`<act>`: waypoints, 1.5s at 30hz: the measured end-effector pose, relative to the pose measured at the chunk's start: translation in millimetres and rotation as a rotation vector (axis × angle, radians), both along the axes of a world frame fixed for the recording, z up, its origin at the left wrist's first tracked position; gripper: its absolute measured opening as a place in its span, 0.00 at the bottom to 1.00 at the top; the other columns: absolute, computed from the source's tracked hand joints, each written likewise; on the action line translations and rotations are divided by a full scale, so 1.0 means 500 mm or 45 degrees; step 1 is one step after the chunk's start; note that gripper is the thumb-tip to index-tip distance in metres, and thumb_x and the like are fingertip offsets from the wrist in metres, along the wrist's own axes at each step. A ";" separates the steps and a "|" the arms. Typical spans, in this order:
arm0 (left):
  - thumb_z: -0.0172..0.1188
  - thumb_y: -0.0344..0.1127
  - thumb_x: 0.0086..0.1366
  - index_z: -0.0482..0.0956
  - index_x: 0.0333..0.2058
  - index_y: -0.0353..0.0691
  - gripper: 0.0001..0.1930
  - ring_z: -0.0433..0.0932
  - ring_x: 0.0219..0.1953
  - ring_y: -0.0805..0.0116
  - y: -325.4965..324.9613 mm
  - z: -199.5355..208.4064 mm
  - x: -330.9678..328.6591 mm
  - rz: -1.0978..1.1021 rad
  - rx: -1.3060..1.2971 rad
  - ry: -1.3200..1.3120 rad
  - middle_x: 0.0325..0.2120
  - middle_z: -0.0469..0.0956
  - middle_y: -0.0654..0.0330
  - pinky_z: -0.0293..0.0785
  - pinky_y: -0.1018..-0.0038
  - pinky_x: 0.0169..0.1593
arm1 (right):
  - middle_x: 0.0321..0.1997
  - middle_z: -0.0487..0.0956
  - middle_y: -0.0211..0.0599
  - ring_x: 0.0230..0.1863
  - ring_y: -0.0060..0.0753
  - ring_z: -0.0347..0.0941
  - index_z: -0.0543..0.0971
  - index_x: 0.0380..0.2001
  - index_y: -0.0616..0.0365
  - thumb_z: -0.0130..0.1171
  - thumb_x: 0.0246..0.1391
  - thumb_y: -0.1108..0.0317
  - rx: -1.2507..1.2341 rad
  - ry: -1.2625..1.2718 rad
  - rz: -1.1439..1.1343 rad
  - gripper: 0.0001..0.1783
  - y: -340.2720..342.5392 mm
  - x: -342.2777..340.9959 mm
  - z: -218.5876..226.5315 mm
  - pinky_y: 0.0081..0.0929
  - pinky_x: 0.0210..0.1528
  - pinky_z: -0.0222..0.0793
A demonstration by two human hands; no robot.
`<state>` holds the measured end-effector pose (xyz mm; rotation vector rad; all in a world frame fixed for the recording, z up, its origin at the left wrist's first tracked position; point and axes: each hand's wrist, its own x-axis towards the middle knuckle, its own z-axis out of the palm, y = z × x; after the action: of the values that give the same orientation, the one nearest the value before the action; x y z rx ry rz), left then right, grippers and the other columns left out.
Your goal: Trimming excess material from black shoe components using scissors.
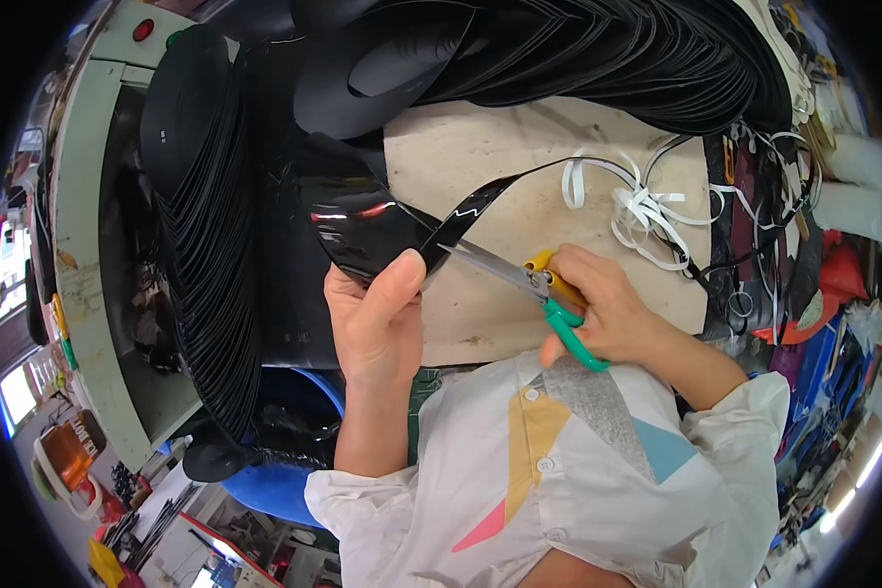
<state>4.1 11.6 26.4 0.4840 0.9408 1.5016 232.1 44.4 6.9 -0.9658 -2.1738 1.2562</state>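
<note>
Left hand point(377, 318) pinches a glossy black sheet point(362, 230) over the workbench point(500, 167). Right hand point(597, 309) is closed around scissors point(534, 284), blades parted at the sheet's edge. White strips point(642, 211) lie nearby.

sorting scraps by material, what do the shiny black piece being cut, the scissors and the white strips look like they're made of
Black piece in the left hand: likely glossy plastic or patent synthetic leather; it reflects bright highlights and bends smoothly. Scissors in the right hand: bare metal blades, with green and yellow handles that look plastic. White strips: thin, limp, curling; possibly plastic or coated trim, unclear.
</note>
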 end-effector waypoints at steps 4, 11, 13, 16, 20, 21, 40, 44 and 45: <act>0.56 0.30 0.58 0.74 0.46 0.39 0.16 0.76 0.45 0.67 -0.003 0.006 0.008 0.008 -0.007 0.006 0.42 0.78 0.60 0.68 0.67 0.52 | 0.24 0.68 0.43 0.23 0.45 0.66 0.68 0.26 0.63 0.76 0.25 0.47 0.116 0.022 -0.043 0.36 -0.001 -0.005 -0.007 0.33 0.24 0.63; 0.56 0.29 0.58 0.75 0.46 0.40 0.15 0.76 0.45 0.67 -0.003 0.004 0.017 0.031 0.009 -0.008 0.42 0.78 0.60 0.68 0.68 0.53 | 0.20 0.66 0.40 0.20 0.41 0.65 0.68 0.22 0.62 0.75 0.26 0.46 0.253 0.026 -0.097 0.34 0.004 -0.009 -0.005 0.30 0.21 0.62; 0.56 0.28 0.58 0.74 0.45 0.39 0.14 0.76 0.45 0.67 -0.003 0.001 0.018 0.032 0.012 -0.043 0.41 0.78 0.60 0.68 0.69 0.53 | 0.19 0.66 0.39 0.19 0.41 0.65 0.68 0.21 0.62 0.75 0.27 0.47 0.271 0.006 -0.102 0.33 0.003 -0.008 -0.010 0.30 0.21 0.61; 0.62 0.22 0.55 0.77 0.38 0.37 0.11 0.73 0.38 0.80 -0.003 0.026 0.019 0.104 -0.037 0.011 0.35 0.77 0.66 0.66 0.77 0.47 | 0.19 0.67 0.39 0.19 0.40 0.65 0.69 0.22 0.61 0.75 0.30 0.49 0.260 -0.075 -0.082 0.30 0.001 0.003 -0.014 0.31 0.20 0.61; 0.59 0.28 0.60 0.69 0.49 0.29 0.19 0.72 0.40 0.76 0.028 0.093 -0.053 0.135 0.302 0.904 0.38 0.77 0.60 0.67 0.77 0.47 | 0.22 0.72 0.40 0.21 0.41 0.69 0.74 0.25 0.62 0.74 0.31 0.55 0.291 -0.279 -0.196 0.25 -0.009 0.005 -0.018 0.32 0.22 0.64; 0.60 0.31 0.60 0.66 0.50 0.27 0.22 0.72 0.42 0.75 0.042 0.123 -0.091 0.081 0.265 1.137 0.40 0.77 0.56 0.68 0.75 0.46 | 0.23 0.73 0.40 0.23 0.42 0.71 0.75 0.27 0.62 0.74 0.31 0.56 0.338 -0.374 -0.257 0.24 -0.013 0.007 -0.017 0.32 0.23 0.66; 0.63 0.39 0.56 0.82 0.33 0.38 0.11 0.78 0.37 0.59 0.296 0.021 -0.201 0.033 0.559 2.170 0.30 0.81 0.55 0.71 0.68 0.41 | 0.29 0.78 0.35 0.30 0.27 0.76 0.75 0.27 0.60 0.61 0.46 0.74 0.114 0.126 -0.001 0.05 0.113 -0.125 -0.029 0.20 0.32 0.70; 0.62 0.43 0.58 0.82 0.30 0.34 0.16 0.77 0.25 0.71 0.370 -0.011 -0.021 -0.211 0.122 1.657 0.20 0.79 0.55 0.71 0.74 0.32 | 0.30 0.79 0.37 0.30 0.23 0.77 0.72 0.25 0.60 0.61 0.46 0.80 -0.739 0.478 -0.211 0.07 0.137 -0.111 0.073 0.18 0.32 0.72; 0.62 0.45 0.58 0.82 0.29 0.33 0.17 0.75 0.22 0.73 0.387 -0.019 0.010 -0.207 0.023 1.606 0.17 0.78 0.56 0.70 0.75 0.30 | 0.31 0.80 0.38 0.31 0.22 0.77 0.71 0.24 0.61 0.61 0.45 0.82 -0.850 0.597 -0.230 0.09 0.143 -0.104 0.081 0.18 0.31 0.73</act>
<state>9.2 205.0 17.1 1.5612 1.7650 0.9483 180.1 115.9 47.5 -0.9445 -1.2957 1.9314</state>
